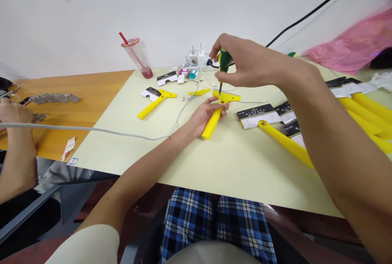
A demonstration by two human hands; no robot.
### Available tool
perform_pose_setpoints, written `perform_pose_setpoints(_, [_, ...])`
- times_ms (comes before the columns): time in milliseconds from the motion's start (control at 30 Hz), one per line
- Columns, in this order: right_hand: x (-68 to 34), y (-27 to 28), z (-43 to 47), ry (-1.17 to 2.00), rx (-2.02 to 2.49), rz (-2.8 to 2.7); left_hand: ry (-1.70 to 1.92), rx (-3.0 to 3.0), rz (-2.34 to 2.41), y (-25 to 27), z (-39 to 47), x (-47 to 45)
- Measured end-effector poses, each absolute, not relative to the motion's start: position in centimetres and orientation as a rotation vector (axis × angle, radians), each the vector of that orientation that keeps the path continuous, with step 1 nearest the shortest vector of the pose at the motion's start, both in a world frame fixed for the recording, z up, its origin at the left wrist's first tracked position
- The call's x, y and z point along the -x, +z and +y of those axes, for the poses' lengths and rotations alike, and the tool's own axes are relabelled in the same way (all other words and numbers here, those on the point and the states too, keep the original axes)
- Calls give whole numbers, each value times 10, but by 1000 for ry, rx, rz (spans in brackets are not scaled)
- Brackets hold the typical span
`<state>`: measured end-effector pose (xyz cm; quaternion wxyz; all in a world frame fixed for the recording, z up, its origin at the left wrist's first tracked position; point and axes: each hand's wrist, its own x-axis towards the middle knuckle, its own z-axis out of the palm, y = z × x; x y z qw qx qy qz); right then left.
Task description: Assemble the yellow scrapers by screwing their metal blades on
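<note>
My left hand [204,117] is closed around a yellow scraper [212,126] just above the table, near where its handle meets the wide head. My right hand [237,57] grips a green and yellow screwdriver [225,60] from above. The screwdriver stands nearly upright, its tip at the scraper's head. Behind the scraper lie a loose yellow head piece [199,92] and a few tiny metal parts too small to name. To the left another yellow scraper [157,104] rests against a black and white card. A scraper with a card sleeve [286,143] lies under my right forearm.
A tilted plastic cup with a red straw [137,57] stands at the back left. White plugs [196,57] and cables sit by the wall; a grey cable [131,134] crosses the table. More yellow scrapers [372,117] and a pink bag [352,49] are at right. Another person's hand [14,112] is far left.
</note>
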<state>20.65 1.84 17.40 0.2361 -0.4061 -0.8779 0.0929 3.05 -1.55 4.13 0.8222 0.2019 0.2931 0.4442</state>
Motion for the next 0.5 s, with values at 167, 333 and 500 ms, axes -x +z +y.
perform_pose_setpoints(167, [-207, 175, 18, 311, 998, -2385, 964, -432, 596, 40, -15, -30])
perform_pose_setpoints(333, [-208, 175, 17, 280, 1069, -2332, 944, -462, 590, 40, -17, -31])
perform_pose_setpoints(500, [-211, 178, 17, 391, 1111, -2381, 960, -434, 609, 40, -15, -31])
